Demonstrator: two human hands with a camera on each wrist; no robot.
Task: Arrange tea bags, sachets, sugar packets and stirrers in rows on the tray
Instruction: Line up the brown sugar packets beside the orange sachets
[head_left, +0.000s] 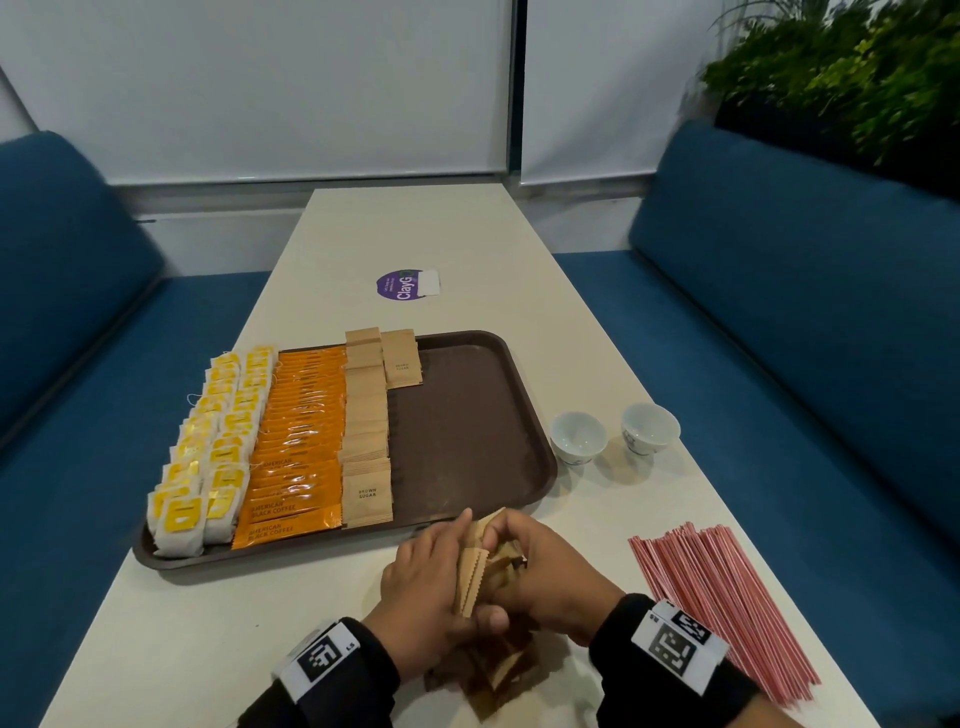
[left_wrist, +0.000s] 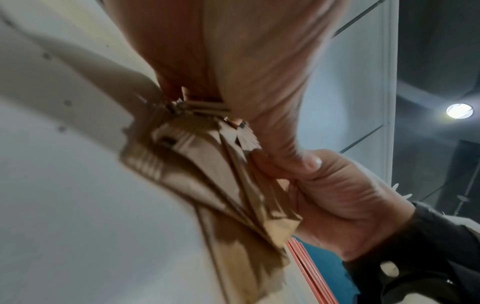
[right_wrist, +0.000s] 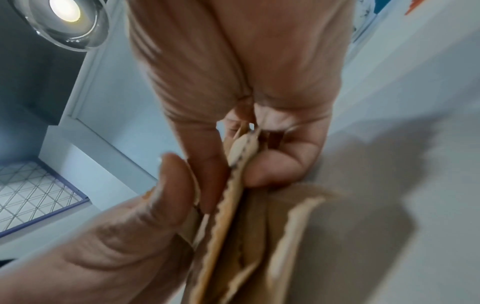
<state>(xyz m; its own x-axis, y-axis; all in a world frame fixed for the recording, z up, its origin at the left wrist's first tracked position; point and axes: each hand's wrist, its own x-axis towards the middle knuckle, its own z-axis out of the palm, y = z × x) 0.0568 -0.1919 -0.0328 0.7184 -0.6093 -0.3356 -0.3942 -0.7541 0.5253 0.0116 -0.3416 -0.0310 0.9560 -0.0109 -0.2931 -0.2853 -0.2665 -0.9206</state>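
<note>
- Left hand (head_left: 421, 597) and right hand (head_left: 545, 571): both curl round one bunch of brown sugar packets (head_left: 475, 566), held on edge just in front of the tray's (head_left: 467, 426) near rim; the fingers pinch the bunch from either side.
- Loose sugar packets (head_left: 493, 670): a small heap on the table (head_left: 441, 234) under the wrists.
- Tray: tea bags (head_left: 208, 457) at the left, orange sachets (head_left: 298, 441) next, one full sugar row (head_left: 366, 431), and a second row barely begun at the far end (head_left: 402, 358); the right half is bare.
- Stirrers (head_left: 722, 603): a fanned pile on the table, right of the hands, not yet on the tray.
- Cups (head_left: 613, 436): two, just right of the tray.
- Risk: the bunch looks uneven, so packets may slip out or splay when laid down.
- Risk: a sleeve crossing the finished rows could knock them askew; a wide reach right could disturb the stirrers or cups.
</note>
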